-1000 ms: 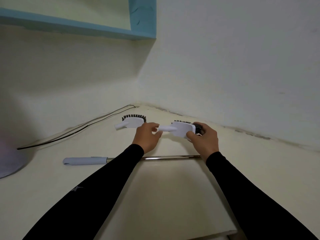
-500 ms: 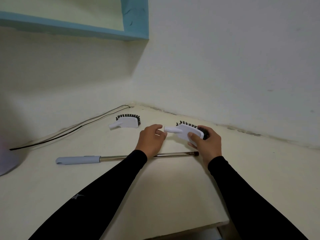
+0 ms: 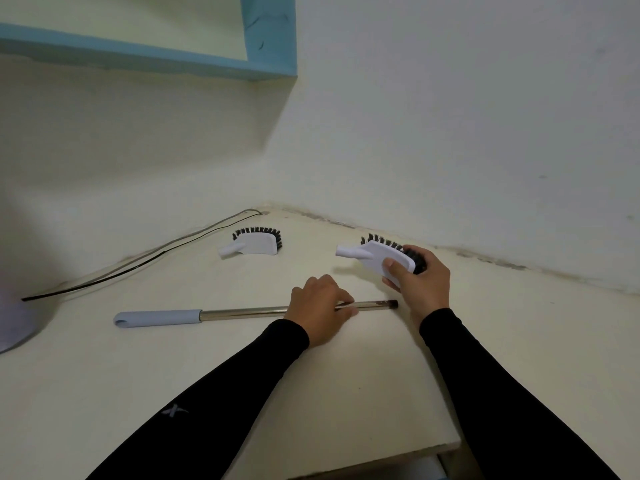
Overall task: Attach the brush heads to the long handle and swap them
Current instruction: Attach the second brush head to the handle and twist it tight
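Observation:
A long handle (image 3: 242, 312) with a pale blue grip and a steel shaft lies across the cream table (image 3: 173, 393). My left hand (image 3: 318, 308) rests on the shaft near its open right end, fingers curling onto it. My right hand (image 3: 420, 282) grips a white brush head with black bristles (image 3: 375, 254), held just above the table, its socket pointing left. A second white brush head (image 3: 254, 242) lies bristles-down further back on the table, untouched.
A black cable (image 3: 145, 259) runs along the back left of the table toward the wall corner. A pale rounded object (image 3: 14, 327) sits at the far left edge. A blue-framed shelf (image 3: 270, 36) hangs above. The table's front edge (image 3: 398, 455) is near right.
My left hand let go of the brush head's socket and dropped onto the handle's shaft. My right hand kept the brush head, tilting it slightly.

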{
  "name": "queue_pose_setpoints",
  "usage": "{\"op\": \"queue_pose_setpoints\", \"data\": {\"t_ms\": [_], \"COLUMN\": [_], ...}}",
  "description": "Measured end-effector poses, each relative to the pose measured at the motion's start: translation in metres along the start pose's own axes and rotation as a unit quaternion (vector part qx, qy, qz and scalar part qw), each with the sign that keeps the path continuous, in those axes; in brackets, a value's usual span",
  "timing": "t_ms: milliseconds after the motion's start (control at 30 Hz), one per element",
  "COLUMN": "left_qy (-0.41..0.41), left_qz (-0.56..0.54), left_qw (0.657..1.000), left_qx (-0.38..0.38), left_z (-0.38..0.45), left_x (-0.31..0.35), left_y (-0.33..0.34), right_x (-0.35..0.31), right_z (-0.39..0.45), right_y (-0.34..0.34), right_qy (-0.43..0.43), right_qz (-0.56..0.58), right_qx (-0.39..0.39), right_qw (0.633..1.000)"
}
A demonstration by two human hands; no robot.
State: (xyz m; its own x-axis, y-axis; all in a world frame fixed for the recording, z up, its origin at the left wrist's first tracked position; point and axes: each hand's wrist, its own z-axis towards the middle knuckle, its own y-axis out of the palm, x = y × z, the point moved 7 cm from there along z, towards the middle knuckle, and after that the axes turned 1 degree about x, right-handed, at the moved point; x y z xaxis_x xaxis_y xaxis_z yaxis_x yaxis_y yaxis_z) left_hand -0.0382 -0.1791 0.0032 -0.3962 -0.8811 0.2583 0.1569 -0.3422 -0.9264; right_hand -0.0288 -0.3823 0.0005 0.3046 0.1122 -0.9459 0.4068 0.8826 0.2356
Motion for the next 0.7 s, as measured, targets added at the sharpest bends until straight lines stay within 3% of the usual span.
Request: {"op": "queue_pose_setpoints", "data": {"t_ms": [133, 367, 700], "left_qy": [0.017, 0.018, -0.010], "left_qz": [0.041, -0.025, -0.005], "left_qw": [0.999, 0.997, 0.993], "left_qx": [0.028, 0.068, 0.114], "left_z": [-0.005, -0.018, -0.033], "left_x": [-0.002, -0.023, -0.061], "left_y": [-0.008, -0.032, -0.054], "right_x": [-0.001, -0.001, -0.003], "right_z": [0.002, 0.001, -0.001], "right_y": [0.000, 0.002, 0.002], "right_qy": [-0.009, -0.019, -0.032], "right_qz": [0.016, 0.018, -0.013], "right_qx": [-0.004, -0.017, -0.043], "right_qw": [1.000, 1.000, 0.998]}}
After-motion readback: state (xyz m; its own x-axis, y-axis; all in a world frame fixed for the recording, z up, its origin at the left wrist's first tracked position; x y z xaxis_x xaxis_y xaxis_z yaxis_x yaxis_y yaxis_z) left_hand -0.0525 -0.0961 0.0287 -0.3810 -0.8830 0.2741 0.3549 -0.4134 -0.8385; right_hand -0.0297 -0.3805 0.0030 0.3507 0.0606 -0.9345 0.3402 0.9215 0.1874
